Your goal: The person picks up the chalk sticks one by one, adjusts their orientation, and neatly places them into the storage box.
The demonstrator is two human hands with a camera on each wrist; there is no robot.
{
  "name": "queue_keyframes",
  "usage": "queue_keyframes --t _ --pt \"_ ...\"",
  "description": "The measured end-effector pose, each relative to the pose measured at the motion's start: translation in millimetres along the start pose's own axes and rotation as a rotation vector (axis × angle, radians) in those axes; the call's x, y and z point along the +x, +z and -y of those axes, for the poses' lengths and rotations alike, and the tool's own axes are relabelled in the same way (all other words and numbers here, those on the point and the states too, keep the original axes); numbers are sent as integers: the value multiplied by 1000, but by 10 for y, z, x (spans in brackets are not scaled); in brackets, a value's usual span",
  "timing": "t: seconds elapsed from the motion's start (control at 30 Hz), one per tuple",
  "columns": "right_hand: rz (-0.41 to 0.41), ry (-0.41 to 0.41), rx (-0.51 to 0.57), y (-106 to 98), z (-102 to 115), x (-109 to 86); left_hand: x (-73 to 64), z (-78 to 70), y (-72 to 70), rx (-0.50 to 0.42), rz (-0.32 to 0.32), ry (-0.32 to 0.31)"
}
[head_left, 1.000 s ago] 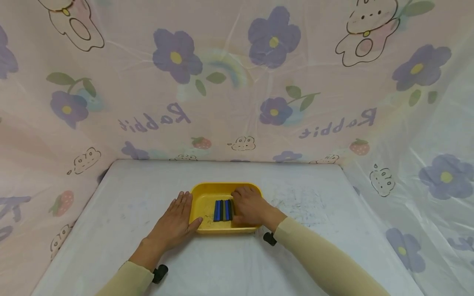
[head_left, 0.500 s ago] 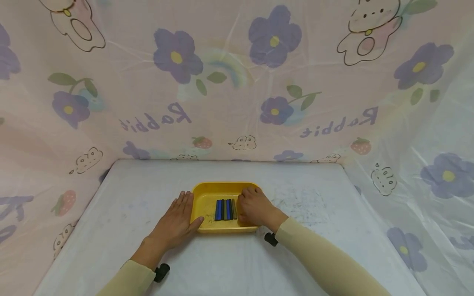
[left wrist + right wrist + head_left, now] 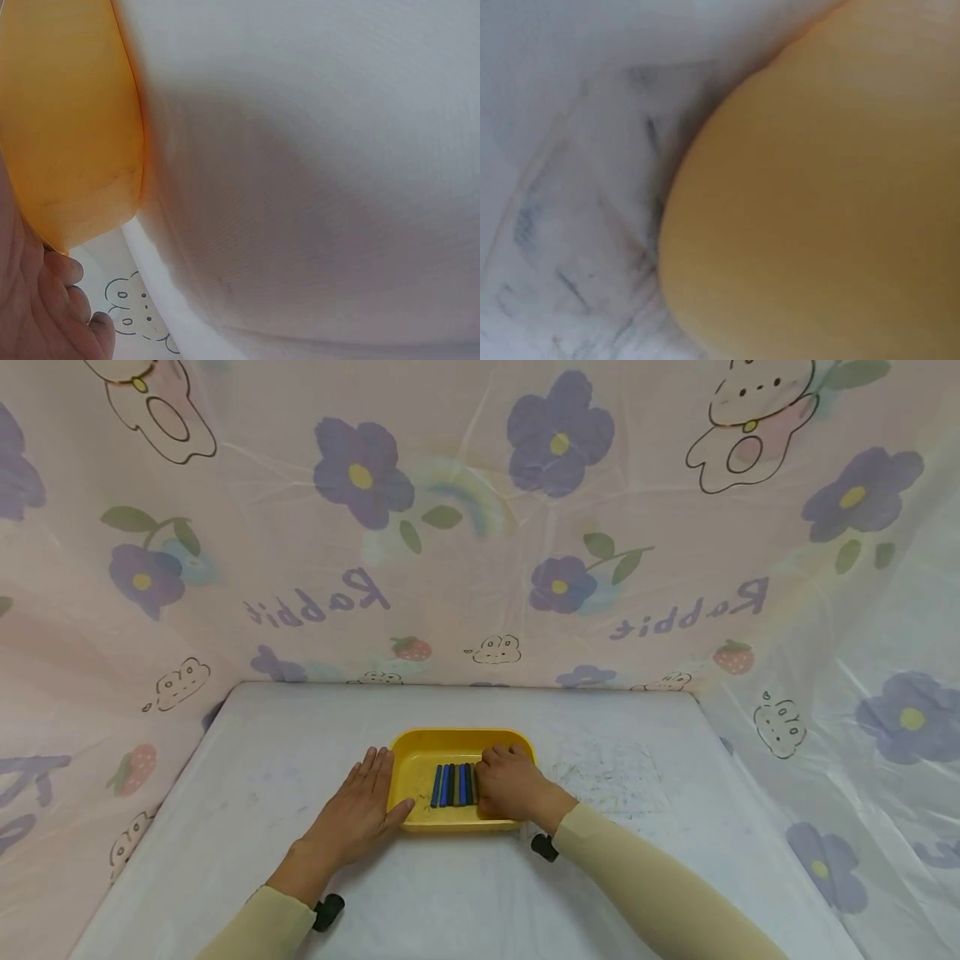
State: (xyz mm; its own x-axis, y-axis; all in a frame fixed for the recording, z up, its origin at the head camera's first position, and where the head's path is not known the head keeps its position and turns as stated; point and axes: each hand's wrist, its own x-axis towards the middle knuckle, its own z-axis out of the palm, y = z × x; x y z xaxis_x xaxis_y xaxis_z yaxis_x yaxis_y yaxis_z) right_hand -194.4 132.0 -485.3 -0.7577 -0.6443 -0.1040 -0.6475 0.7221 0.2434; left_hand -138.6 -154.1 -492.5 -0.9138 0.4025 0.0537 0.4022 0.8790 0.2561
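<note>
A yellow plastic tray [image 3: 415,772] stands on the white-covered table, showing orange in the left wrist view. Inside it lies a row of several thin sticks [image 3: 451,786], crayon-like, in blue, black and olive. The leftmost one leans a little apart from the others. My left hand [image 3: 358,817] rests along the tray's left side with straight fingers, thumb over its front left rim. My right hand [image 3: 513,785] is down inside the right part, fingers curled, right beside the row's right end. I cannot tell what its fingertips hold, as the back of the hand hides them.
Dark smudges and line marks [image 3: 607,777] cover the tablecloth right of the tray. A patterned curtain [image 3: 465,552] rises behind the table and along both sides. A small black camera [image 3: 328,912] sits at the left wrist, another camera [image 3: 544,847] at the right.
My right hand first shifts right, uncovering the row's right end, then comes back left against it. The leftmost stick now stands slightly apart and tilted. My left hand stays at the tray.
</note>
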Motion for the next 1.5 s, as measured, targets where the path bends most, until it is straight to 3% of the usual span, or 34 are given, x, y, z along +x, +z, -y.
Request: queue_keyframes --t 0.37,0.67,0.97,1.2,1.5 --pt "-69 -11 10 -39 1 49 -1 37 -2 17 -1 -6" --pt "-123 -34 50 -169 238 344 -5 56 -16 10 7 -16" --pt "-69 -18 48 -136 519 710 4 29 -33 -3 26 -19" --pt "-40 -13 35 -192 646 784 14 -2 -36 -15 44 -16" --pt "19 -19 112 -161 658 831 -4 10 -14 -23 44 -18"
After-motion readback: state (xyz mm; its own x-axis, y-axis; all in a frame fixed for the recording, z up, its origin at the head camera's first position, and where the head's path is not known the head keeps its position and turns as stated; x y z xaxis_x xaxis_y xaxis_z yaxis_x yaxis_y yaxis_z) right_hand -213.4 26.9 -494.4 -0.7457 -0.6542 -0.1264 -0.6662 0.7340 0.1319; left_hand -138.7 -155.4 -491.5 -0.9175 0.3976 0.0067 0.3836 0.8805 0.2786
